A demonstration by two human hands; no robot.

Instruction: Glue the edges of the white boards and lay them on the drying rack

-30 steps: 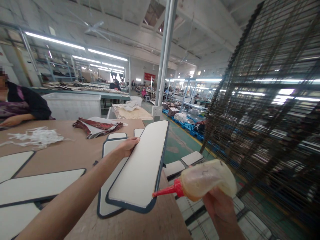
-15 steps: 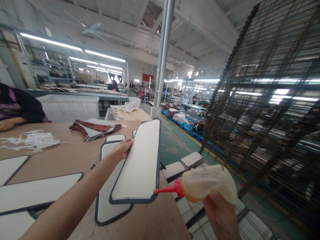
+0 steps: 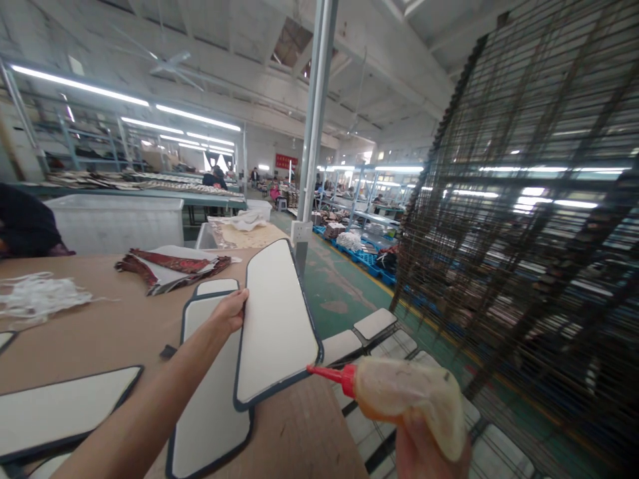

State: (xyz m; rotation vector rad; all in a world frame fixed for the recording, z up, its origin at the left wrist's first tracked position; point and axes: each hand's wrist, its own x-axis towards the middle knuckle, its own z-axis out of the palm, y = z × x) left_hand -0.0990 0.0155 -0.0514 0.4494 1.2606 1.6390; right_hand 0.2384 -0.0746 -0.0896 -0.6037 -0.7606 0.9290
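Observation:
My left hand (image 3: 233, 311) is closed on the left edge of a white panel with dark edging (image 3: 277, 319), holding it tilted above the table. In my right hand (image 3: 424, 442) is a squeeze bottle (image 3: 409, 396), translucent, with amber liquid inside. Its red nozzle (image 3: 329, 373) points left, and the tip is at the panel's lower right corner, on or very near the dark edging. Beneath the held panel lies another dark-edged white panel (image 3: 207, 392), partly covered by it and by my left forearm.
On the brown table (image 3: 134, 326) lie more panels (image 3: 64, 406), white strips (image 3: 42, 296) and a red-patterned fabric pile (image 3: 172, 266). Panels rest on a wire rack (image 3: 379, 324) at right. A tall wire rack (image 3: 509, 219) and a post (image 3: 310, 133) stand beyond. A person (image 3: 24, 223) sits at left.
The held panel has turned, its lower right corner swinging up and its top leaning left. The bottle's nozzle has stayed at that corner. My view has shifted slightly right.

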